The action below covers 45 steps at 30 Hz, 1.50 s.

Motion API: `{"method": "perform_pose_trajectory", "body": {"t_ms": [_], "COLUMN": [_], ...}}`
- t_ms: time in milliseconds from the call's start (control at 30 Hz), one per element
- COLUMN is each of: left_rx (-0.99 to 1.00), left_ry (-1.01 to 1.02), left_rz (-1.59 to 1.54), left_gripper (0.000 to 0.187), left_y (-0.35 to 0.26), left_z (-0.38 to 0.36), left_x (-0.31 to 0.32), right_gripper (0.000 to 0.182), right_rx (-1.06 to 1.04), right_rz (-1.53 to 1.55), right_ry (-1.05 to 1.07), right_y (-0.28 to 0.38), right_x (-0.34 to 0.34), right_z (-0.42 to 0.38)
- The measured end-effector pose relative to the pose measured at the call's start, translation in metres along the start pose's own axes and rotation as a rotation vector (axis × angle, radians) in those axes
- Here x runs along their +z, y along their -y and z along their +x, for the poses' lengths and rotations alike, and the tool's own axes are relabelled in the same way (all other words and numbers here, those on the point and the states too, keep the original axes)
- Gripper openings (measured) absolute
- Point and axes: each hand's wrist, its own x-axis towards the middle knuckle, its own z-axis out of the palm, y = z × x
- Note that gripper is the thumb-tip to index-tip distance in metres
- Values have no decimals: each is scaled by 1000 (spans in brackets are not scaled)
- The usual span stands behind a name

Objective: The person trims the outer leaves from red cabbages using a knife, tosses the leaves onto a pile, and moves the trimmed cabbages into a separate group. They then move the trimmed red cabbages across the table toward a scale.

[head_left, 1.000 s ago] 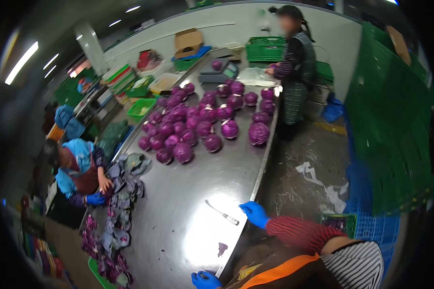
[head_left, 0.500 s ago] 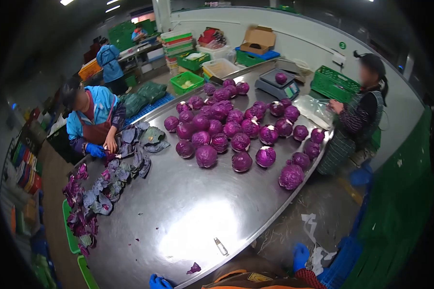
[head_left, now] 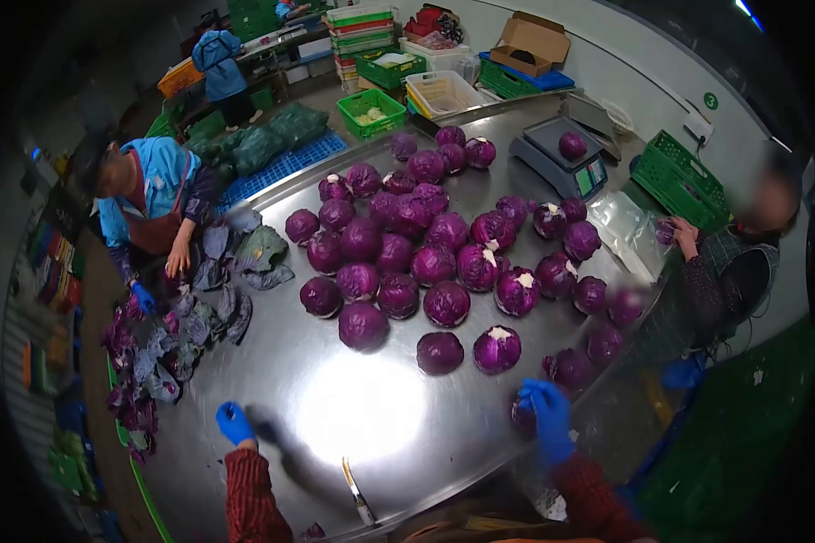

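My left hand [head_left: 234,423], in a blue glove, is above the bare metal table at the lower left, its fingers curled together with nothing visible in them. At the lower right, my right hand [head_left: 550,421], also gloved in blue, has its fingers apart beside a purple cabbage [head_left: 522,418] that it partly hides; whether they touch is unclear. A knife [head_left: 358,493] lies near the table's front edge between my hands. Many purple cabbages [head_left: 446,303] stand on the metal table [head_left: 272,362], some with pale cut stems.
A co-worker [head_left: 158,195] handles leaves [head_left: 177,335] at the left. Another person [head_left: 743,262] at the right holds a cabbage beside plastic bags [head_left: 625,231]. A scale [head_left: 561,163] bears one cabbage. Green crates [head_left: 371,112] and a cardboard box [head_left: 530,45] stand behind.
Both my hands have come up from the lower edge, the left over the table and the right to the near cabbage. The view has shifted. The right-hand person now holds a cabbage.
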Motion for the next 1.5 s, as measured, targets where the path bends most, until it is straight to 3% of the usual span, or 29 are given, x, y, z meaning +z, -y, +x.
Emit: {"method": "perform_pose_trajectory", "body": {"t_ms": [67,200,267,300,333,367,400,467,500,567,600,633,667,700,733,767,800,833,900,967,1000,1100,1167,1233,1300,1367,1500], "left_rx": [-20,-47,-186,-170,-271,-216,-55,47,102,14,-90,-86,-89,-91,-354,-167,16,171,-245,-266,-285,-383,-203,-238,-209,-68,-54], "left_ry": [140,313,391,434,541,476,370,472,518,561,525,584,674,709,764,739,683,597,863,876,899,1108,986,821,945,930,799], "left_rz": [-44,-133,-330,-432,-584,-455,-249,-144,-95,-92,-370,-332,-318,-360,-637,-433,-197,26,-726,-656,-647,-528,-744,-725,-748,-748,-694], "left_gripper": [28,40,50,54,55,57,60,52,50,58,60,61,61,62,56,54,52,50,53,66,70,82,92,87,88,89,90], "left_y": [-55,-140,-138,-111,-174,-168,-148,-247,-300,-316,-282,-272,-280,-291,-203,-246,-299,-352,-218,-256,-270,-221,-234,-292,-302,-305,-357], "left_z": [23,12,8,18,5,15,31,20,13,20,34,43,42,43,74,58,37,17,59,32,21,7,-44,-92,-116,-140,-172], "left_x": [55,150,192,224,211,225,246,216,199,219,247,250,240,242,280,261,241,223,284,271,267,288,301,290,297,324,370], "right_gripper": [22,24,39,48,50,56,65,81,86,100,106,111,121,126,128,130,127,123,116,109,107,104,103,100,98,97,98], "right_rx": [-1,8,-98,-142,-262,-192,-546,-600,-758,-698,-718,-709,-537,-469,-449,-412,-545,-549,-613,-629,-746,-936,-916,-1097,-1152,-965,-739], "right_rz": [-15,-28,-8,54,47,-61,-417,-646,-646,-858,-942,-1000,-995,-1041,-1145,-1218,-1187,-1192,-1147,-1021,-983,-878,-876,-992,-959,-983,-996], "right_ry": [-27,203,312,483,473,415,269,270,238,320,320,341,535,550,625,686,616,618,574,599,550,443,502,527,434,388,210], "right_y": [17,37,18,17,15,56,57,82,66,91,87,71,77,68,83,94,72,71,62,61,62,58,56,61,66,80,86], "right_x": [8,28,44,53,78,105,128,173,195,229,242,253,256,264,263,267,268,262,257,250,247,228,212,187,161,135,106], "right_z": [33,117,178,216,256,269,303,353,386,409,428,435,444,443,445,437,441,439,433,429,429,421,418,413,418,424,456]}}
